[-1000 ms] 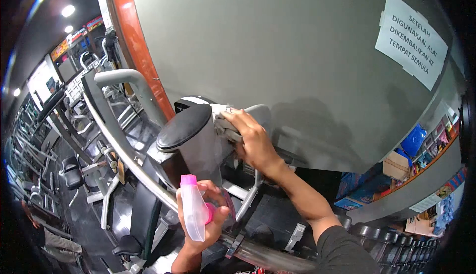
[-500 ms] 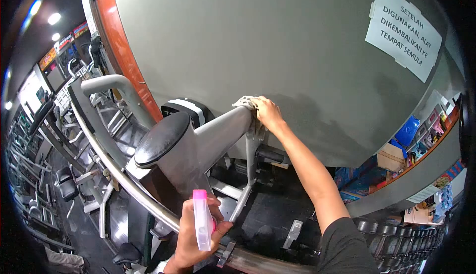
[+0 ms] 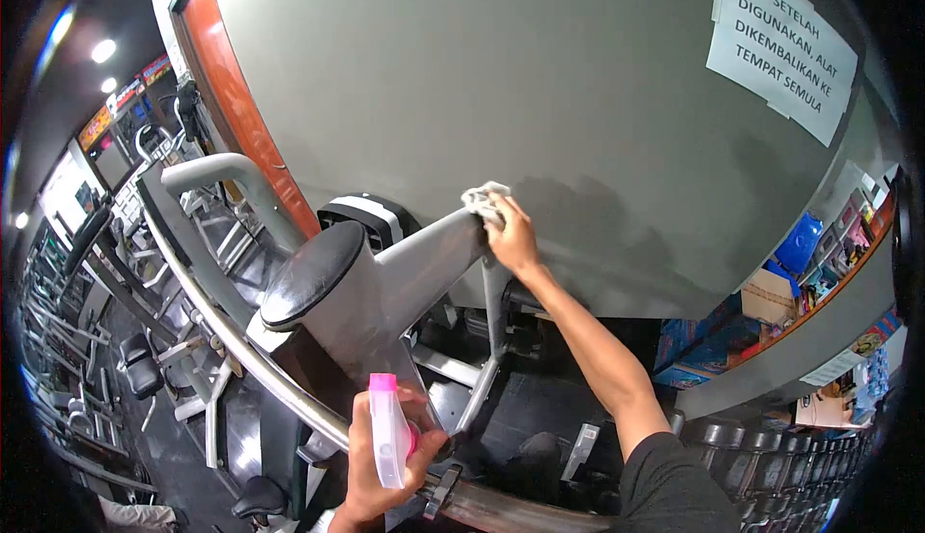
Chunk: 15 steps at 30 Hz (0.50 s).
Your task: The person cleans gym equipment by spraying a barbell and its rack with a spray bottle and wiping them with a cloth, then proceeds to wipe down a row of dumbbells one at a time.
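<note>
My left hand (image 3: 385, 461) is wrapped round a spray bottle (image 3: 387, 437) with a pink nozzle and a translucent head; its lower part is hidden. Further up, my right hand (image 3: 511, 237) presses a pale crumpled cloth (image 3: 487, 200) against the upper end of a thick grey frame tube (image 3: 434, 258). This tube belongs to a gym machine whose rounded post has a black cap (image 3: 316, 278). In front of the post curves a metal bar (image 3: 289, 393), close to my left hand.
A grey wall (image 3: 385, 80) with a printed sign (image 3: 780, 46) stands behind the machine. Dumbbells (image 3: 771, 466) line a rack at lower right, below a counter (image 3: 771, 369) with boxes. More gym machines (image 3: 145, 369) fill the left side.
My right hand and the cloth have shifted slightly at the tube's end, and the cloth now bunches on top instead of hanging down. My left hand still holds the spray bottle.
</note>
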Each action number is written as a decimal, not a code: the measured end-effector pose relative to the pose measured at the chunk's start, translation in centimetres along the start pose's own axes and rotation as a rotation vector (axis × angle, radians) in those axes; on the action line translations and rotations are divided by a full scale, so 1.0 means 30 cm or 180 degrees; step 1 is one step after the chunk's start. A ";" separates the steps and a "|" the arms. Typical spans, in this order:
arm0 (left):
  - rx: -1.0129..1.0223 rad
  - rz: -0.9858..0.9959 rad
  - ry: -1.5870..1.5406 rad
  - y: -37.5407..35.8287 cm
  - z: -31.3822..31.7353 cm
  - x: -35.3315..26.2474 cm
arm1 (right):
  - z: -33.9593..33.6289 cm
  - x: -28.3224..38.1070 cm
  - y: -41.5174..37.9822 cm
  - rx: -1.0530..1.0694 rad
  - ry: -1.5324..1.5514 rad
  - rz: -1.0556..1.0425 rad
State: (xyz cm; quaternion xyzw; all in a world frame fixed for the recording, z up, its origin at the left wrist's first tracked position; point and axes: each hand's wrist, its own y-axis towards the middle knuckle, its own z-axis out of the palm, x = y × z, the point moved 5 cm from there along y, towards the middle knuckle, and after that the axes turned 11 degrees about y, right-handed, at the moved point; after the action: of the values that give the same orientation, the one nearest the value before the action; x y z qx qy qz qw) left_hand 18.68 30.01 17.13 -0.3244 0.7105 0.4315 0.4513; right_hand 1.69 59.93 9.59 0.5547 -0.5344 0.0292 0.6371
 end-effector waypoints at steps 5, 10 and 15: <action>0.0000 0.0210 0.0091 0.005 -0.002 -0.011 | 0.055 0.473 -0.081 0.0651 0.0453 -0.1126; 0.0017 0.0291 0.0093 0.008 -0.008 -0.018 | 0.071 0.599 -0.246 0.0723 0.0669 -0.1728; -0.0116 0.0264 0.0054 0.006 -0.006 -0.005 | 0.031 0.324 -0.177 0.0286 -0.0624 -0.2048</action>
State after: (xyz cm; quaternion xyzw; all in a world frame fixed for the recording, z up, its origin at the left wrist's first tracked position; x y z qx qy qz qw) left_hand 18.52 29.93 17.38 -0.3065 0.7192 0.4599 0.4211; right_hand 8.59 51.81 12.77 0.7225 -0.3889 -0.2034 0.5342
